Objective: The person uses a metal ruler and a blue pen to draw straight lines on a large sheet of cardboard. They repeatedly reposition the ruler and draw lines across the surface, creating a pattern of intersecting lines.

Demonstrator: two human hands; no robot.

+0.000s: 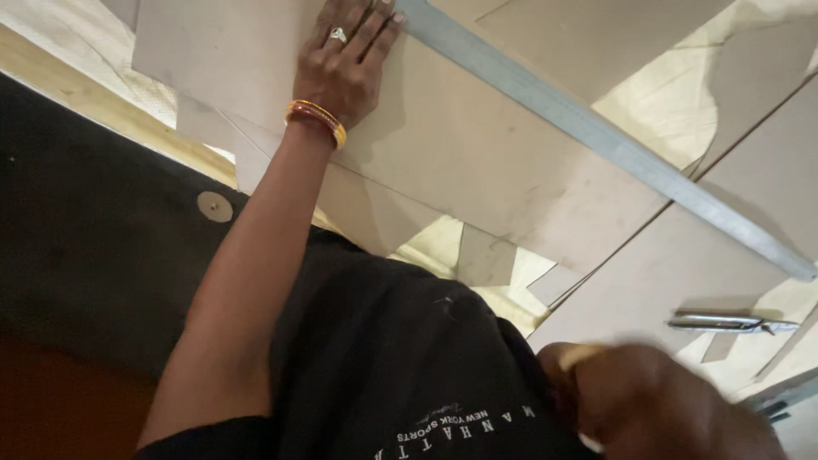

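My left hand [345,60], with a ring and orange bangles at the wrist, lies flat on a large brown cardboard sheet [477,162]. Its fingertips rest against the upper end of a long metal ruler [596,136]. The ruler runs diagonally across the sheet toward the right edge. My right hand [656,400] is blurred at the bottom right, close to my body, with its fingers curled. Whether it holds anything is unclear.
A slim metal cutting tool [733,323] lies on another cardboard sheet [665,273] at the right. Cardboard offcuts [486,255] lie over a pale wooden surface [85,102]. My black shirt [383,358] fills the lower middle. A dark cloth with a round button [215,206] covers the left.
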